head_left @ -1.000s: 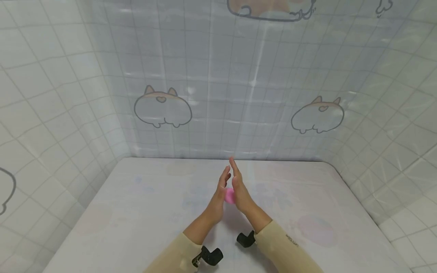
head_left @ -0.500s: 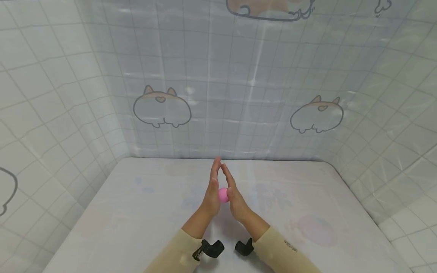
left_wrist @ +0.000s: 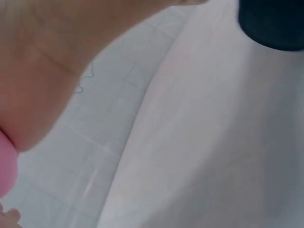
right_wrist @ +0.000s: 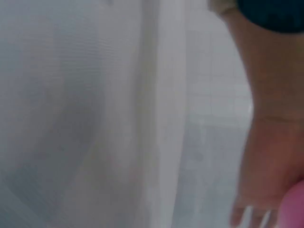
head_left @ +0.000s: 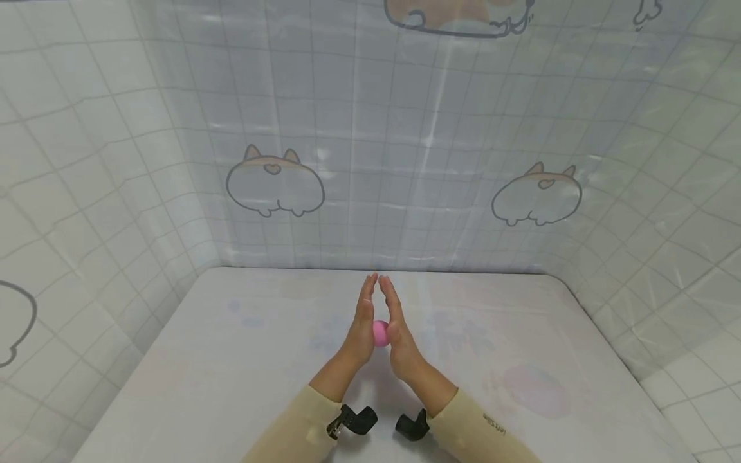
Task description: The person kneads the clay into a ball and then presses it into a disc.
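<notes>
A small smooth pink ball [head_left: 381, 333] sits between two facing palms, over the middle of the table. My left hand [head_left: 361, 329] presses it from the left and my right hand [head_left: 402, 339] from the right. On both hands the fingers are straight and point away from me, with the tips close together. In the left wrist view the ball [left_wrist: 6, 165] shows at the left edge, against the base of the palm [left_wrist: 33, 99]. At the lower right corner of the right wrist view, the ball [right_wrist: 293, 209] lies against the right palm [right_wrist: 268, 164].
A white table [head_left: 231, 386] with faint pastel prints lies below. Grid-patterned sheets with cartoon drawings hang behind it [head_left: 376, 161] and along both sides. Black camera mounts [head_left: 360, 421] stick out inward from the beige sleeves [head_left: 301, 431].
The hands have slid back and forth against each other: the right fingertips were farther ahead, then the left, and now they are about level. The ball has shifted slightly left overall.
</notes>
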`<action>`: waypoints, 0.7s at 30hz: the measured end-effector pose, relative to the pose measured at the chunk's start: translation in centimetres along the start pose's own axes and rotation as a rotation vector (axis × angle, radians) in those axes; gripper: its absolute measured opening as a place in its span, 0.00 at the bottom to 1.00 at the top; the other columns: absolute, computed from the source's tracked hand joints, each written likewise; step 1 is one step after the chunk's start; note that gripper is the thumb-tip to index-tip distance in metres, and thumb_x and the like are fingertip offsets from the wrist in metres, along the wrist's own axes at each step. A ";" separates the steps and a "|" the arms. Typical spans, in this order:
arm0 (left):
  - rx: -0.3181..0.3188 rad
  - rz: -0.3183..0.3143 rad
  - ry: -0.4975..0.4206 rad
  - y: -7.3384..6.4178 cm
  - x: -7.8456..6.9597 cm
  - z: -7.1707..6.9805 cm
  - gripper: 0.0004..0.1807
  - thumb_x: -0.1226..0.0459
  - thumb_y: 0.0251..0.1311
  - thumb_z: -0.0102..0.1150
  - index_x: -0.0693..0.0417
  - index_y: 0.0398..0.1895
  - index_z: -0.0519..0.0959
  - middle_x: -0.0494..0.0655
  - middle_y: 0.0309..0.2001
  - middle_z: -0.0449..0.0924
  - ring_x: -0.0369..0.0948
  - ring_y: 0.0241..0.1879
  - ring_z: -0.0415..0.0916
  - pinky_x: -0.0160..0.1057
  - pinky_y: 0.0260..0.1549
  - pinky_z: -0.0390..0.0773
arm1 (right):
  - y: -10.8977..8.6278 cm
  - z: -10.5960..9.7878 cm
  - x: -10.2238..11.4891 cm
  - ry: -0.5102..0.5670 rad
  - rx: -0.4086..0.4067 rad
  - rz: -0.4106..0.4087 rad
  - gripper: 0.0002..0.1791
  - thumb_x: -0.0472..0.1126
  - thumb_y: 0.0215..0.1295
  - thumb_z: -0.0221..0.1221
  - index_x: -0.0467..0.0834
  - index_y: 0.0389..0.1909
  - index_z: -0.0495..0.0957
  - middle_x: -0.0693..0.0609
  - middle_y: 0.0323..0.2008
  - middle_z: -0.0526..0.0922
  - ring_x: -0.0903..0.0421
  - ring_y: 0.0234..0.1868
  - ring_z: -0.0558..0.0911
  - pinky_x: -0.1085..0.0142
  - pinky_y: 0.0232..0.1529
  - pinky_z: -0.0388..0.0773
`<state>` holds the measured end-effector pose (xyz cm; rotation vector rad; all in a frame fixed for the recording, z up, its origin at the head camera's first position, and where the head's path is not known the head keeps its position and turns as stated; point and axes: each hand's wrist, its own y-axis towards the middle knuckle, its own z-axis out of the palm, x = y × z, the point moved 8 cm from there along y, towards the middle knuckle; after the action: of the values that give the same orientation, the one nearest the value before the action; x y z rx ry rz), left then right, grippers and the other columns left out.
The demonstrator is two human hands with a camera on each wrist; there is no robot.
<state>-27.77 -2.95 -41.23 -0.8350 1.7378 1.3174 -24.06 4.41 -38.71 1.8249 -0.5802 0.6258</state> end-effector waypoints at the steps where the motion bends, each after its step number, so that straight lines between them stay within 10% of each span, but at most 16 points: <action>1: 0.009 -0.013 0.014 -0.1 0.2 0.1 0.43 0.34 0.73 0.15 0.50 0.81 0.42 0.51 0.81 0.38 0.54 0.78 0.36 0.72 0.67 0.40 | 0.0 -0.2 0.0 -0.012 -0.014 0.001 0.48 0.71 0.74 0.21 0.38 0.79 0.35 0.38 0.79 0.42 0.47 0.79 0.43 0.50 0.75 0.42; 11: 0.155 -0.088 0.020 -1.0 1.3 2.0 0.41 0.34 0.72 0.14 0.42 0.82 0.42 0.51 0.81 0.32 0.57 0.78 0.38 0.75 0.64 0.42 | 0.8 -2.0 -2.0 -0.061 -0.090 0.136 0.49 0.75 0.71 0.22 0.45 0.81 0.37 0.44 0.80 0.44 0.43 0.79 0.44 0.29 0.68 0.43; 21: 0.218 0.026 -0.087 -1.1 -0.6 2.5 0.42 0.36 0.74 0.13 0.51 0.81 0.39 0.54 0.81 0.33 0.58 0.76 0.42 0.70 0.67 0.44 | 1.6 -2.9 -4.7 -0.025 -0.089 0.223 0.46 0.74 0.73 0.25 0.50 0.81 0.36 0.51 0.80 0.43 0.48 0.79 0.42 0.32 0.69 0.40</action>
<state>-26.04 -0.78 -41.61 -0.6250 1.7905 1.1383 -29.00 7.11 -39.87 1.7001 -0.8237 0.7152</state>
